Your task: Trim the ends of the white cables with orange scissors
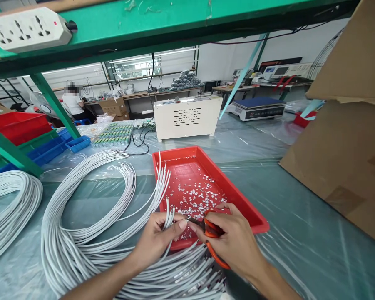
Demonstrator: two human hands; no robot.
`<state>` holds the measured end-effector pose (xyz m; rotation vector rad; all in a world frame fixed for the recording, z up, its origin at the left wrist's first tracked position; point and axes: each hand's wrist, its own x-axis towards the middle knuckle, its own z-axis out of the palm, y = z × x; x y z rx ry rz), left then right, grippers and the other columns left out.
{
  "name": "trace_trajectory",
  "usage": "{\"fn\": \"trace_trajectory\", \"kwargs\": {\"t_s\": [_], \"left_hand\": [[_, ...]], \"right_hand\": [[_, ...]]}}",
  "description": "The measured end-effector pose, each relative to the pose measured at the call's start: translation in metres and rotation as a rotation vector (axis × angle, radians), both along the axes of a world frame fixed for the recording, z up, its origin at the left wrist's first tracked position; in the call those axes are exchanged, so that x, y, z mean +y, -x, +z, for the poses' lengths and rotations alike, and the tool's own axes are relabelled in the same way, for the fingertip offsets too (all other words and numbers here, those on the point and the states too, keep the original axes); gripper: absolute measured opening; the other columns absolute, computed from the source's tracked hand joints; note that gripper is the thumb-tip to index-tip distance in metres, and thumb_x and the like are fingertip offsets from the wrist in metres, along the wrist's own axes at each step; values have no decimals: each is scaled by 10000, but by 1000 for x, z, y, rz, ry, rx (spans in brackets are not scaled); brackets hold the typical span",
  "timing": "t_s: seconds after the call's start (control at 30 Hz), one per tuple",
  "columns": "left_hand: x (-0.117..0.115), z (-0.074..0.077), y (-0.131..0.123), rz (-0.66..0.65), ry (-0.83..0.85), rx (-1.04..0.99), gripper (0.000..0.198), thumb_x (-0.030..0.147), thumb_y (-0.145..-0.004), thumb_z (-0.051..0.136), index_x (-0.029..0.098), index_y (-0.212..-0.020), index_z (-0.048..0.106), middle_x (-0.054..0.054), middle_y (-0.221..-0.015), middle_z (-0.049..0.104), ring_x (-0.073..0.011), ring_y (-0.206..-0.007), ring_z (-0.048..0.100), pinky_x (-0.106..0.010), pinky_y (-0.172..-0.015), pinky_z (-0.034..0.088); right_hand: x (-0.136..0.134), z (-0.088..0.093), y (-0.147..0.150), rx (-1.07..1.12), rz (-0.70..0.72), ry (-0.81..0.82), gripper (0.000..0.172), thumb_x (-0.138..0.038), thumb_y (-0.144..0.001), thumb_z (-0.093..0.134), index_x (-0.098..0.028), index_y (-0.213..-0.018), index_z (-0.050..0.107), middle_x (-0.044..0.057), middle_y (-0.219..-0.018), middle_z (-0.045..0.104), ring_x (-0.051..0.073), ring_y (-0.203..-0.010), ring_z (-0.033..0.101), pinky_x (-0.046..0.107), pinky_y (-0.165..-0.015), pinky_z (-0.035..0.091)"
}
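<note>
Left hand (159,237) fingers clamped on white cables (167,216); right hand (234,237) fingers clamped around orange-handled scissors (209,229); both at red tray (229,183) near edge.

The right hand (235,241) hides part of the orange scissors (212,230), and whatever lies between the blades (197,222) beside the left hand (158,237) is too small to tell. White cables (56,216) and both hands cover stretches of the near edge of the red tray (228,186); the pale scraps (202,194) inside it are too tiny to identify. Toward the desk's (302,254) left edge, a second coil (33,201) is cut off by the picture, as is the cardboard (340,166) at the right. A co-worker's head (73,87) is blurred out.
</note>
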<state>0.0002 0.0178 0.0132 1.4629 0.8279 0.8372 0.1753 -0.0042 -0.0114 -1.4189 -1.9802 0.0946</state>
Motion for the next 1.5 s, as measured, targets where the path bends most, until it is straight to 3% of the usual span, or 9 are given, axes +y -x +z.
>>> {"fn": "trace_trajectory", "kwargs": {"t_s": [0.4,0.57,0.77,0.9,1.1,1.2,1.3,1.4,1.5], "left_hand": [[4,0,4,-65,18,43,304,351,-771,560,115,-597,639,-2,-542,526,-113,-559,460,-219,-585,353],[4,-2,4,8,21,7,202,294,-708,640,118,-609,647,-13,-566,596,-116,-552,500,-216,-570,384],[-10,-5,2,251,-326,140,118,220,-715,631,131,-641,653,-50,-612,641,-144,-555,548,-233,-539,411],[-14,-3,5,198,-581,277,117,172,-763,567,135,-745,677,-80,-673,665,-161,-596,573,-249,-580,425],[-5,1,4,78,-281,164,180,231,-789,542,137,-704,669,-32,-626,645,-143,-601,557,-216,-571,408],[-2,1,3,28,-147,109,178,250,-759,583,118,-667,660,-31,-612,638,-135,-588,546,-210,-561,406],[-3,0,2,122,-151,74,130,234,-708,638,123,-640,635,-25,-610,636,-131,-579,545,-211,-565,414],[-8,-2,2,203,-312,166,130,219,-727,616,135,-628,623,-38,-614,637,-138,-570,551,-222,-560,416],[-12,-6,7,185,-633,383,117,164,-768,556,142,-708,654,-71,-652,653,-153,-580,561,-244,-565,405]], "right_hand": [[-2,5,-1,16,61,40,400,-269,-718,562,-197,-481,248,-87,-442,303,86,-448,205,264,-700,346],[-3,5,0,13,50,77,407,-276,-705,576,-197,-479,246,-69,-437,321,109,-499,356,238,-631,333],[-8,4,8,84,4,197,425,-319,-713,572,-201,-481,236,-40,-453,384,138,-550,414,222,-522,314],[-10,1,11,91,-23,203,439,-315,-713,564,-207,-476,211,-43,-434,361,134,-519,400,220,-482,297],[-5,0,5,-23,-13,-74,365,-280,-720,558,-198,-485,290,-89,-440,313,77,-416,273,281,-737,333],[-6,2,3,-33,-14,-84,353,-290,-724,561,-196,-502,303,-89,-450,324,75,-421,275,289,-758,321],[-7,3,4,-13,-3,-22,365,-270,-713,569,-196,-506,278,-82,-443,332,86,-442,298,270,-718,327],[-10,4,7,40,-13,108,413,-297,-709,572,-198,-493,234,-52,-441,346,128,-523,387,232,-580,316],[-12,3,11,94,-18,271,456,-349,-722,551,-200,-483,193,-42,-443,318,133,-518,374,223,-479,258]]}}
